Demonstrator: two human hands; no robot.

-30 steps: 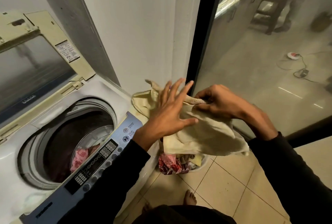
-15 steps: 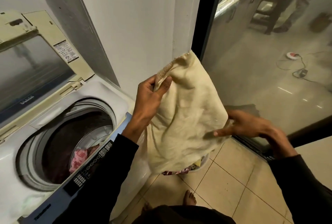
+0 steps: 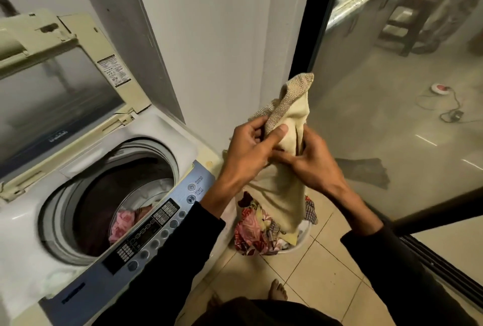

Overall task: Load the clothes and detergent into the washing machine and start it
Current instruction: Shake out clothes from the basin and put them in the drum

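Both hands are gripping the cream cloth [image 3: 285, 127] above the laundry basket [image 3: 300, 239]: left hand [image 3: 248, 147] pinching its top, right hand [image 3: 313, 161] clutching lower; the washer drum [image 3: 117, 195] is lying open to their left, nearer the left hand

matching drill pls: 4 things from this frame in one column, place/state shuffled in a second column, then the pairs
Things:
1. cream garment
2. washer lid
3. pink floral cloth
4. laundry basket

Place or state:
A. inside the drum
B. on the tiled floor beside the washer, with clothes in it
C. held by the left hand and right hand
D. raised open

Pairs: 1-C, 2-D, 3-A, 4-B
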